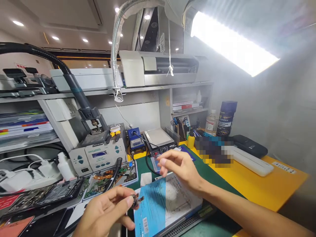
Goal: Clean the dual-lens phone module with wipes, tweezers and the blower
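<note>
My left hand (106, 212) is at the lower left, with thumb and fingers pinched on a small dark electronic module with a short flex cable (135, 200). The module is just above the left edge of a blue and white booklet (150, 204). Over the booklet's far edge hovers my right hand (181, 168), its fingers bent and thumb drawn in toward the fingertips. Whether anything tiny sits between those tips cannot be made out. Beyond the left hand, a tray (136, 179) holds several circuit boards and flex cables.
A grey rework station (98, 154), a blue soldering station (135, 140) and a flat-topped heating plate (159, 136) stand behind. Phone parts (59, 191) lie at left. On the right are a yellow bottle (191, 141) and a dark can (225, 118). A bright lamp (234, 42) hangs overhead.
</note>
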`<act>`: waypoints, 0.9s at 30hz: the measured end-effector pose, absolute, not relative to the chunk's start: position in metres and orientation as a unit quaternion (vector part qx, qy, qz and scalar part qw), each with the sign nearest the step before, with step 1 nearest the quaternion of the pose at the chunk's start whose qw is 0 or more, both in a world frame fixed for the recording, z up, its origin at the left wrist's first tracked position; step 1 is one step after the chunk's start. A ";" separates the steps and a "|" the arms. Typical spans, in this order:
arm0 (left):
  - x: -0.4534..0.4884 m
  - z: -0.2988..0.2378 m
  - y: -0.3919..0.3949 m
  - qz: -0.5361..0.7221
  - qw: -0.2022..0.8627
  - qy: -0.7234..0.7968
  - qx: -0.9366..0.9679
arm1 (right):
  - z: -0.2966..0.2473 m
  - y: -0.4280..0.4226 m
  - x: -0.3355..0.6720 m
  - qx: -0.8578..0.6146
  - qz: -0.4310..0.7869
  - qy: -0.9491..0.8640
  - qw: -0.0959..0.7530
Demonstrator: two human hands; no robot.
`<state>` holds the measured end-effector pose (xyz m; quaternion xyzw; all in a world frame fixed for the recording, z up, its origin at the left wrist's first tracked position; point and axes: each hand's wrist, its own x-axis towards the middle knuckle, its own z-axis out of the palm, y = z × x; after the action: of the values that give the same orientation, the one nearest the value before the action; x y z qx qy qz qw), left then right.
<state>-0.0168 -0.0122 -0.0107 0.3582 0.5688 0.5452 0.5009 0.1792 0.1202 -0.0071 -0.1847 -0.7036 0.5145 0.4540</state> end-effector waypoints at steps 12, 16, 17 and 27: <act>-0.016 0.000 -0.019 0.572 0.551 0.520 0.315 | -0.011 0.133 0.176 -0.227 0.557 -0.699 0.388; -0.018 -0.001 -0.020 0.578 0.558 0.501 0.322 | 0.001 0.106 0.171 -0.193 0.639 -0.705 0.240; -0.018 -0.002 -0.020 0.578 0.557 0.499 0.328 | 0.004 0.101 0.169 -0.189 0.659 -0.701 0.197; -0.019 0.000 -0.026 0.580 0.543 0.469 0.386 | 0.008 0.094 0.148 -0.183 0.739 -0.644 0.075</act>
<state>-0.0188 -0.0257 -0.0004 0.3855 0.4686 0.5803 0.5432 0.1477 0.0944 0.0081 -0.1829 -0.6436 0.7394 0.0751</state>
